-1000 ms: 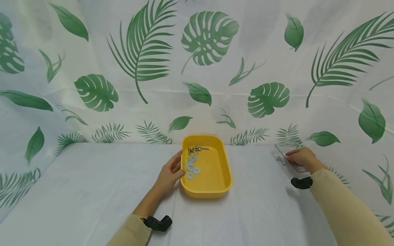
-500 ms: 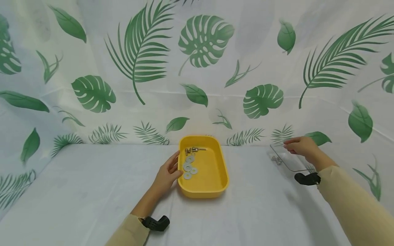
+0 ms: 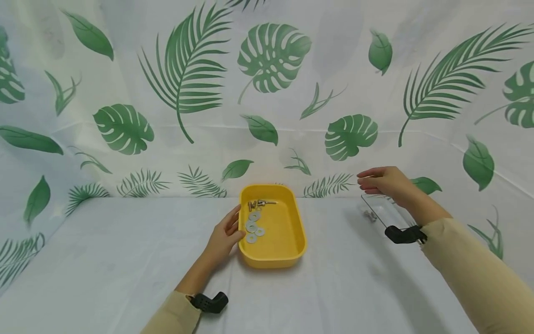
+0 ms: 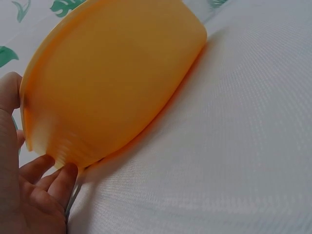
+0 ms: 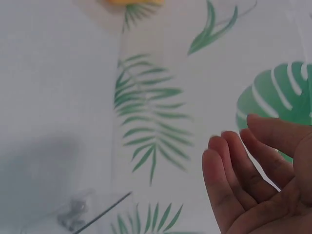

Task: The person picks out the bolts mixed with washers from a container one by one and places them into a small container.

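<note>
Head view: the right hand (image 3: 385,182) has risen above the clear box (image 3: 385,212) right of the tray (image 3: 278,237), fingers loosely bent, seemingly empty and thus free, while the left hand (image 3: 223,237) pinches the tray's left wall near its washers (image 3: 255,224).

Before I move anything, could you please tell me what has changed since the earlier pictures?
The person's right grip has risen from low over the clear box and shifted left, toward the yellow tray; no object shows in its fingers now, and whether it let something go cannot be seen. The left grip still holds the yellow tray, with the washers and bolts inside as they were.
</note>
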Tool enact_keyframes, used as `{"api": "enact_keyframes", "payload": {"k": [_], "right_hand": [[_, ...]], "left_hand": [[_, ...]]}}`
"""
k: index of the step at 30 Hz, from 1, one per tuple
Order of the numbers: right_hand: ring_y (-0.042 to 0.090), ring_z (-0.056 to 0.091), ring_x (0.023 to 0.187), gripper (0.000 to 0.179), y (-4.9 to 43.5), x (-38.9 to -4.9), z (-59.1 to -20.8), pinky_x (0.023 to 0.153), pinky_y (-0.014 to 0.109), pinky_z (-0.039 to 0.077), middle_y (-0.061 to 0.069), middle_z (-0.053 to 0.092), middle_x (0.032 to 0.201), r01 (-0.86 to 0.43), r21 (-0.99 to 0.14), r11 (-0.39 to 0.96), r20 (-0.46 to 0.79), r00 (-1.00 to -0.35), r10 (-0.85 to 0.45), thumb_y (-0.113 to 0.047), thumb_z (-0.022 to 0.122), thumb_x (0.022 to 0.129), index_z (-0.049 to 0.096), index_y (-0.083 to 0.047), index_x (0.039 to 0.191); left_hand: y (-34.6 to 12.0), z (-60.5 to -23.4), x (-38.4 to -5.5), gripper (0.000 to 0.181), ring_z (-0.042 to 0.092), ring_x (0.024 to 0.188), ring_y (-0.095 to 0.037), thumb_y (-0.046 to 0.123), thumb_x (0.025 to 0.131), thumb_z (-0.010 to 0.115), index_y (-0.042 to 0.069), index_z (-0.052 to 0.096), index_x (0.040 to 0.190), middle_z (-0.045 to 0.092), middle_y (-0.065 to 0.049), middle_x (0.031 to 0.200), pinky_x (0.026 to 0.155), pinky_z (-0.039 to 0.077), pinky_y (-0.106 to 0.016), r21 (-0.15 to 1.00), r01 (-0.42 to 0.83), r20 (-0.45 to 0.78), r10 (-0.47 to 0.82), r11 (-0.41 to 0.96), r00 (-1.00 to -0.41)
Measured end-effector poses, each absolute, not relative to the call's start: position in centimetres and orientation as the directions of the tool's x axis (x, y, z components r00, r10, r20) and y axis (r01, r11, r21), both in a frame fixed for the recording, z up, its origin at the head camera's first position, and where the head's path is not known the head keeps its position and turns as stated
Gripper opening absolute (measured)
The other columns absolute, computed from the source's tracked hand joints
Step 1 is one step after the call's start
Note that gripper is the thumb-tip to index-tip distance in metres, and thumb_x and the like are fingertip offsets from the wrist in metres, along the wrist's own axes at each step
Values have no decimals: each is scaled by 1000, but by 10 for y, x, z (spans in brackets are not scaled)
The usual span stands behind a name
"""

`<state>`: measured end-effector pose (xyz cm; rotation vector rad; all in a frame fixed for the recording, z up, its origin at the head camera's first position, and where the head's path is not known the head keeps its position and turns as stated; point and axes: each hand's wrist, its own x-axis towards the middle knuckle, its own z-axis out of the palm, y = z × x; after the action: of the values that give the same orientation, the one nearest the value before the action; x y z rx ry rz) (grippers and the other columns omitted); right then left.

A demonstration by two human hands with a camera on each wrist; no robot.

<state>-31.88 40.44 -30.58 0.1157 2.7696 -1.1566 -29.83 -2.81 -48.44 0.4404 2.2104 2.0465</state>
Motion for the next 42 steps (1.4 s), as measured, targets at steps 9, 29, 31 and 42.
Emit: {"api": "enact_keyframes", "payload": {"k": [9, 29, 31, 42], "right_hand": [[8, 72, 102, 55, 364, -319, -297, 92, 25, 60, 13, 68, 130, 36, -773, 633, -148, -981, -124, -30, 60, 101, 51, 5, 142], [12, 73, 100, 46, 306, -326, -310, 95, 30, 60, 5, 73, 114, 37, -897, 441, -146, -966, -215, -19, 59, 101, 52, 5, 140], [12, 73, 101, 47, 302, -327, -314, 95, 30, 60, 5, 73, 114, 42, -903, 428, -150, -964, -222, -19, 60, 101, 52, 6, 140], [28, 70, 115, 45, 277, -334, -336, 97, 34, 59, 20, 67, 128, 65, -908, 414, -177, -955, -237, -19, 60, 101, 54, 2, 139]], "left_hand": [[-30, -487, -300, 76, 39, 150, -30, 6, 89, 59, 23, 34, 159, 39, -12, 162, 121, 37, -47, 989, 131, 110, 265, 66, -958], [-29, -485, -299, 76, 40, 149, -32, 4, 89, 58, 21, 33, 159, 39, -14, 162, 120, 38, -48, 989, 139, 121, 272, 49, -955], [-29, -484, -298, 76, 40, 149, -32, 4, 90, 58, 20, 33, 159, 39, -14, 162, 120, 38, -47, 989, 137, 118, 272, 50, -955], [-27, -483, -297, 76, 41, 149, -31, 5, 89, 59, 22, 34, 159, 40, -13, 162, 120, 38, -47, 989, 137, 116, 269, 63, -956]]}}
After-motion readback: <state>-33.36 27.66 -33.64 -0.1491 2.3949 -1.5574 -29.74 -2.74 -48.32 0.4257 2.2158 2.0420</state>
